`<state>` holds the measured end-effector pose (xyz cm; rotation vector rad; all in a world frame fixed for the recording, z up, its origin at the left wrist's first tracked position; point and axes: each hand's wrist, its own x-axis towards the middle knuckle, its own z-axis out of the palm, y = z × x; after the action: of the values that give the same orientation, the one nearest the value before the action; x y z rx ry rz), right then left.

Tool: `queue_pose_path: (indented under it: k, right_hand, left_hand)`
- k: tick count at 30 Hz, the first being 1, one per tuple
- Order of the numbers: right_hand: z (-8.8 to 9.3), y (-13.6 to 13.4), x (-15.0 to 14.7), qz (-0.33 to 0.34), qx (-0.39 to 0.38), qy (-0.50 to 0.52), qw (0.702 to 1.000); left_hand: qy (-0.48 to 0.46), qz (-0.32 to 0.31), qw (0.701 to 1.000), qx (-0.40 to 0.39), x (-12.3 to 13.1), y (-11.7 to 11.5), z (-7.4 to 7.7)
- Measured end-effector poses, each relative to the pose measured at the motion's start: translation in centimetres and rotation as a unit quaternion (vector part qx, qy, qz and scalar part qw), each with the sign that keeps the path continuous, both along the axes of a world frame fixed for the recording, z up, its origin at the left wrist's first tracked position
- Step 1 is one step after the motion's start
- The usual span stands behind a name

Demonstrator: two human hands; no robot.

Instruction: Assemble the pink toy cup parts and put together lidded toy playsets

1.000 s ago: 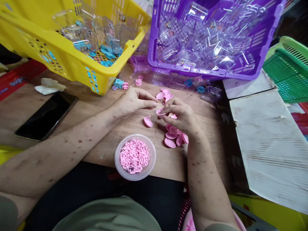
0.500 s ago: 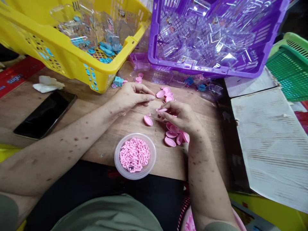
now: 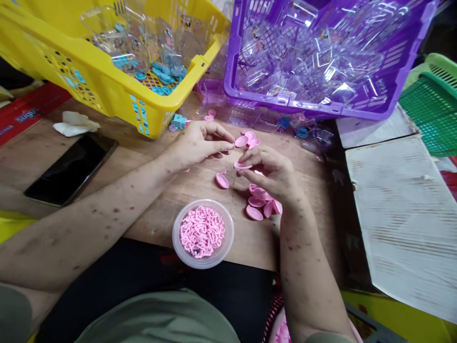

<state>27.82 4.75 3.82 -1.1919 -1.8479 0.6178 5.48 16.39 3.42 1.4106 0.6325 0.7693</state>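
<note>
My right hand (image 3: 273, 171) has a pink oval plastic piece (image 3: 243, 165), shallow like a small dish, between its thumb and fingertips. Thumb and fingertips of my left hand (image 3: 205, 142) are pinched together just to the left; whatever they hold is too small to make out. Below the gap between my hands, a single pink oval piece (image 3: 222, 180) lies on the wooden table. More pink oval pieces (image 3: 241, 141) lie beyond my fingertips. Under my right wrist is a pile of them (image 3: 254, 212). A round clear tub (image 3: 228, 238) of small pink curved pieces (image 3: 202, 231) stands at the table's near edge.
A yellow basket (image 3: 121, 90) with clear and blue parts stands at the back left. Beside it is a purple basket (image 3: 321, 108) of clear plastic boxes. A phone (image 3: 69, 171) lies left of my forearm. Cardboard (image 3: 400, 205) and a green basket (image 3: 428, 109) are on the right.
The fingers of my right hand have spread a little around the pink oval piece, which is now tilted to show more of its hollow. My left hand stays pinched. The whole view has shifted slightly.
</note>
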Motion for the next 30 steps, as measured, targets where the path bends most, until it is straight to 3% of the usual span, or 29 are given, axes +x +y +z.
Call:
queue_pose_path:
  k: [4, 9, 21, 30]
  right_hand:
    - [0.47, 0.09, -0.69, -0.010, 0.079, -0.018, 0.997]
    - [0.55, -0.16, -0.79, -0.045, 0.067, -0.033, 0.996]
    - [0.70, -0.02, -0.46, -0.034, 0.048, -0.049, 0.997]
    - [0.65, -0.17, -0.38, -0.027, 0.088, -0.085, 0.992]
  left_hand:
    - [-0.028, -0.041, 0.998, 0.032, 0.14, -0.42, 0.33]
    - [-0.007, -0.068, 0.996, 0.058, 0.07, -0.69, 0.56]
    - [0.011, -0.064, 0.997, 0.050, -0.09, -0.75, 1.04]
    - [0.026, -0.078, 0.992, 0.099, -0.33, -0.70, 0.58]
